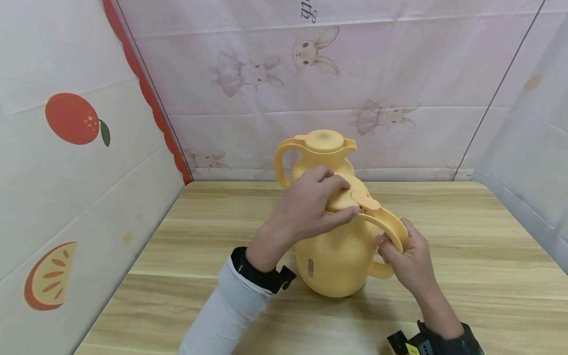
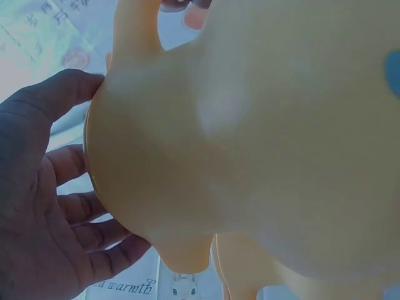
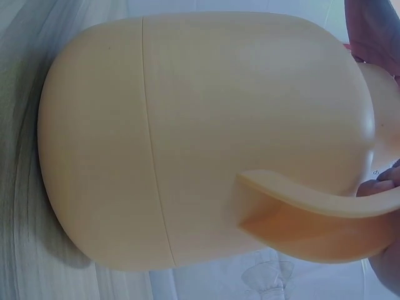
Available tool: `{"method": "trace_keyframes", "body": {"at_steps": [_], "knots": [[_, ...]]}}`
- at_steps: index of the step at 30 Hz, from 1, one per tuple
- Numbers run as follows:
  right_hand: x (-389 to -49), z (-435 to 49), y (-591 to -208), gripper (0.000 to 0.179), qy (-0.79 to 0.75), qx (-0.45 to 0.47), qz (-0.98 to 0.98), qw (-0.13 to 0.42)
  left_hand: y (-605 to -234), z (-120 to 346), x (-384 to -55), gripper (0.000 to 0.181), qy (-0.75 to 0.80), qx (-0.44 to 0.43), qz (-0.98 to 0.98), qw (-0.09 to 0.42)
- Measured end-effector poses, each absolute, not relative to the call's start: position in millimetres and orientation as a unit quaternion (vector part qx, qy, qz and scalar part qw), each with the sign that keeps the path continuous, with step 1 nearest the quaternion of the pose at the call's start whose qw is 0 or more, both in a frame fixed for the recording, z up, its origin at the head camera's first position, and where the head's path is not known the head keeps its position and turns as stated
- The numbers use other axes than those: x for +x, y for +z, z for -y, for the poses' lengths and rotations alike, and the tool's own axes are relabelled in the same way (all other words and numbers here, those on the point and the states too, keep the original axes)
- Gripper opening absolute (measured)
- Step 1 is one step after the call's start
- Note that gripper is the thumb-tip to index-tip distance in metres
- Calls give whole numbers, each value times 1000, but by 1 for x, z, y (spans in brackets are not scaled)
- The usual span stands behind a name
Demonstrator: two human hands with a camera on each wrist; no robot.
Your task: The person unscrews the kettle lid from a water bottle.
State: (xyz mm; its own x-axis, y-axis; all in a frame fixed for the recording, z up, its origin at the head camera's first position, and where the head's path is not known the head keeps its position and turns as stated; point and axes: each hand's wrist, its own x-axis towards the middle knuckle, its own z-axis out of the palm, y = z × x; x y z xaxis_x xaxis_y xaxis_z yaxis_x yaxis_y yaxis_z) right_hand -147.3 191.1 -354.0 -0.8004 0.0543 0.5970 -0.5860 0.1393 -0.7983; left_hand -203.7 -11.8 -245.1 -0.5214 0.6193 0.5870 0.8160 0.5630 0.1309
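Closest to me on the table stands a yellow thermos jug [image 1: 335, 261] with a small barcode label low on its body. My left hand [image 1: 301, 207] grips the jug's round lid [image 1: 343, 199], thumb on the near side and fingers around the rim; the left wrist view shows fingertips [image 2: 128, 250] at the lid edge. On the right, my right hand [image 1: 413, 256] holds the jug's curved handle [image 1: 392, 227], and the handle's lower end [image 3: 312, 225] shows in the right wrist view. Part of the lid is hidden under my left hand.
A second yellow thermos jug [image 1: 321, 160], its lid on and its handle to the left, stands behind the first near the back wall. The wooden table [image 1: 199, 276] is bordered by printed cloth walls at left, back and right.
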Motion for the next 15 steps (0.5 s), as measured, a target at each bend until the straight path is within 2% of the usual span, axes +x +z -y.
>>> {"method": "trace_keyframes", "body": {"at_steps": [5, 15], "knots": [[-146, -190, -353, 15, 621, 169, 720, 258, -243, 6, -205, 43, -192, -412, 854, 252], [-145, -189, -351, 14, 613, 160, 729, 259, -244, 1, -206, 44, -192, -385, 869, 244]]}}
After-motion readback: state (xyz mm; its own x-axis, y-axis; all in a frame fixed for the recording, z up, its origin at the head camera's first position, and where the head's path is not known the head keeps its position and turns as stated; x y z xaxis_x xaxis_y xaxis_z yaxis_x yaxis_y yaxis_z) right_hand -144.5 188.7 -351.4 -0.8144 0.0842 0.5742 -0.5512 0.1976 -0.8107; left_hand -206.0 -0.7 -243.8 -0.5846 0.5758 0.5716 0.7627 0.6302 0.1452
